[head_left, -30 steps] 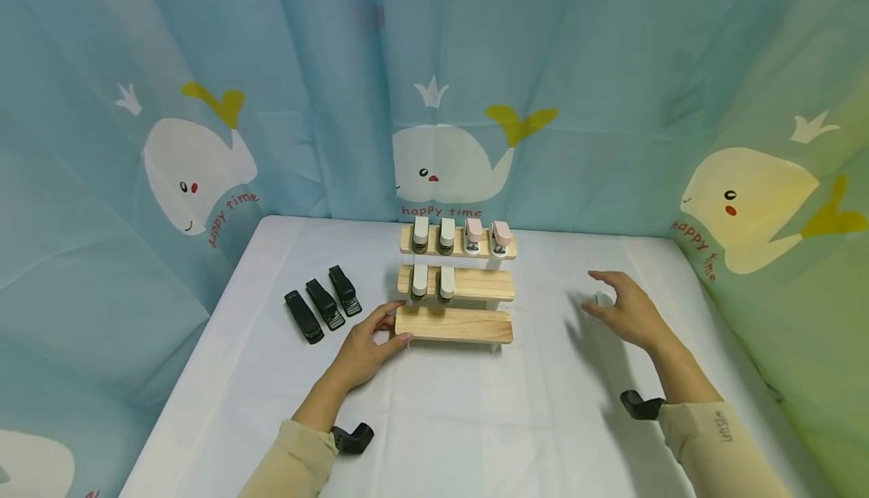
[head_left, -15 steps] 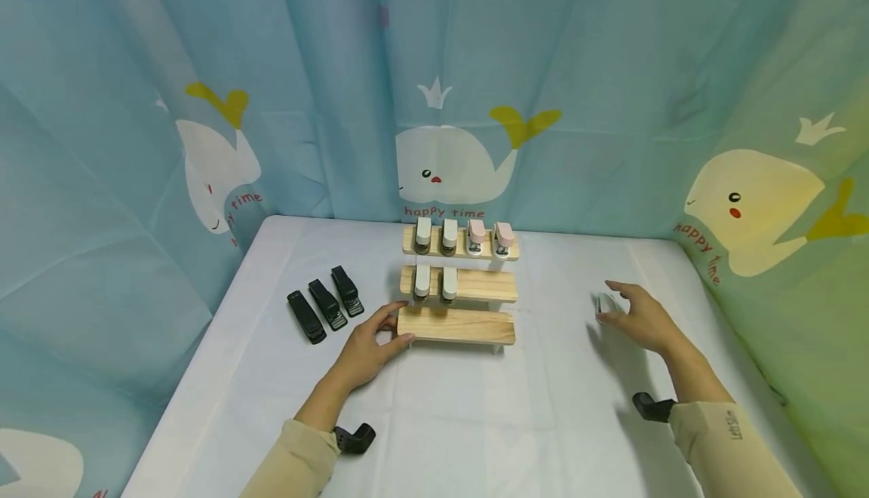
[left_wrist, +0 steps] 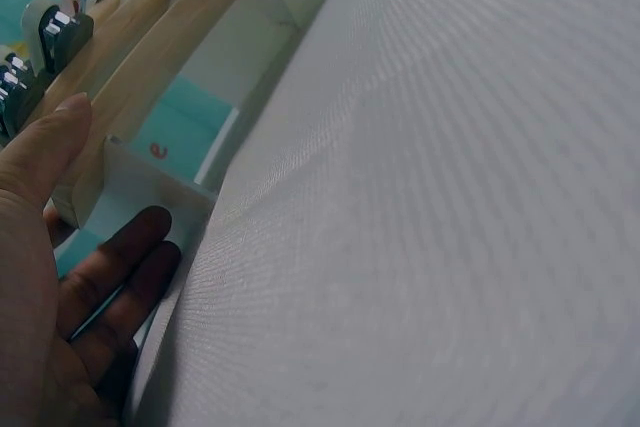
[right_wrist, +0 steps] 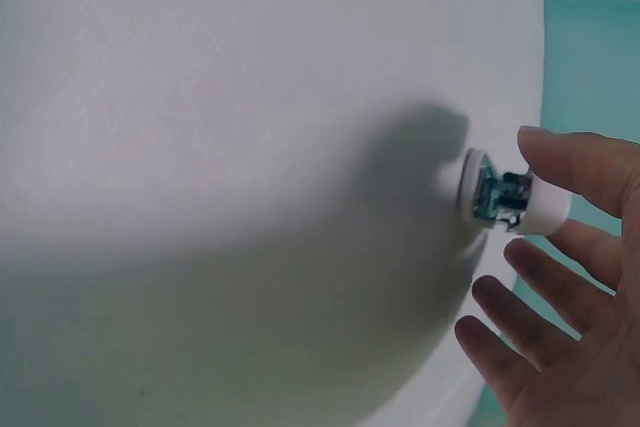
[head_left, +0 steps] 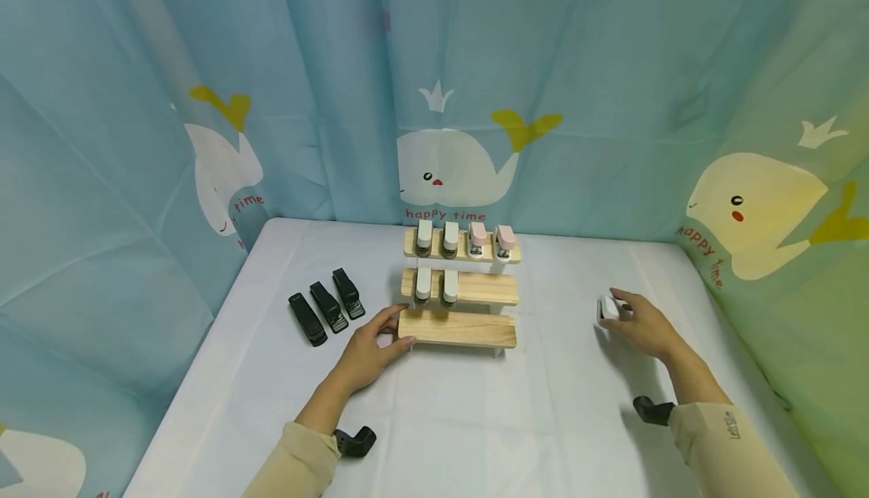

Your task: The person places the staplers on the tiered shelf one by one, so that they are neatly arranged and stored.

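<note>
My left hand (head_left: 364,352) grips the left end of a three-tier wooden display stand (head_left: 462,327). In the left wrist view its thumb lies on the board, with fingers around the end and under it. On the right, my right hand (head_left: 648,330) has thumb and index finger around a small white stapler (right_wrist: 546,205) standing on the white cloth, the other fingers spread. The stand's top tier bears two pale-grey staplers (head_left: 450,238) and two pink staplers (head_left: 505,240). Two more pale-grey staplers (head_left: 424,284) stand on the middle tier's left half; the bottom tier is bare.
Three black staplers (head_left: 328,306) lie in a slanted row left of the stand. A white cloth (head_left: 475,422) covers the table. Blue curtains (head_left: 326,128) with whale prints hang at the back and sides.
My right hand has moved slightly right and toward me, and its thumb and index finger have closed in on the white stapler. The left hand stays on the stand.
</note>
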Demonstrator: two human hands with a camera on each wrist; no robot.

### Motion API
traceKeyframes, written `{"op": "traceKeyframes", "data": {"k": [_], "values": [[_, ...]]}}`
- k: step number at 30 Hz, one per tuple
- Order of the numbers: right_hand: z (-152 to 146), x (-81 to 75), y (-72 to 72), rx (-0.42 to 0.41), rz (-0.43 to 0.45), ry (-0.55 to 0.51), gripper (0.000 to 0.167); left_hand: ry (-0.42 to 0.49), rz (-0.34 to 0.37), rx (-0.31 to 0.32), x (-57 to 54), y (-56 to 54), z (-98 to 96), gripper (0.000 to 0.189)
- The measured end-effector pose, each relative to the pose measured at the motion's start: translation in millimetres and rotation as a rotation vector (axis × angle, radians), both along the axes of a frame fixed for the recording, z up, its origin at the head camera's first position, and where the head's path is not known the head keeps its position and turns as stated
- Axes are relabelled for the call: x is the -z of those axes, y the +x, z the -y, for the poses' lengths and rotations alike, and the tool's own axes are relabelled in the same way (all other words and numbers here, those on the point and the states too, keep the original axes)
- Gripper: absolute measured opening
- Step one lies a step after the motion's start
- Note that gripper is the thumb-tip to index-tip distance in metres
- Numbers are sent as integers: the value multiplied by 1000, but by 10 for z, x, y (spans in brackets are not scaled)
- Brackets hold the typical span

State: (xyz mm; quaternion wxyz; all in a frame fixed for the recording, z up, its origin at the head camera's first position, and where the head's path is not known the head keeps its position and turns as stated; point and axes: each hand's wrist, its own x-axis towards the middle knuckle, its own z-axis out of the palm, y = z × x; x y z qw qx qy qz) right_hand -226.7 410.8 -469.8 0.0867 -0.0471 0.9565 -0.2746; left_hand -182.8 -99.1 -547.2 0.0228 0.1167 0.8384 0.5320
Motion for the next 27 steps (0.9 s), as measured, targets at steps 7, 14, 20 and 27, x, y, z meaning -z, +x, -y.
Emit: {"op": "traceKeyframes", "data": {"k": [7, 14, 20, 27], "values": [[-25, 52, 0, 21, 32, -16, 83, 3, -1, 4, 6, 10, 3, 62], [-12, 88, -25, 24, 9, -14, 81, 3, -6, 1, 4, 16, 3, 63], [-23, 130, -45, 39, 6, 15, 83, 1, -5, 1, 12, 16, -1, 63], [-25, 142, -53, 25, -23, 27, 73, 2, -9, 3, 9, 1, 7, 63]]}}
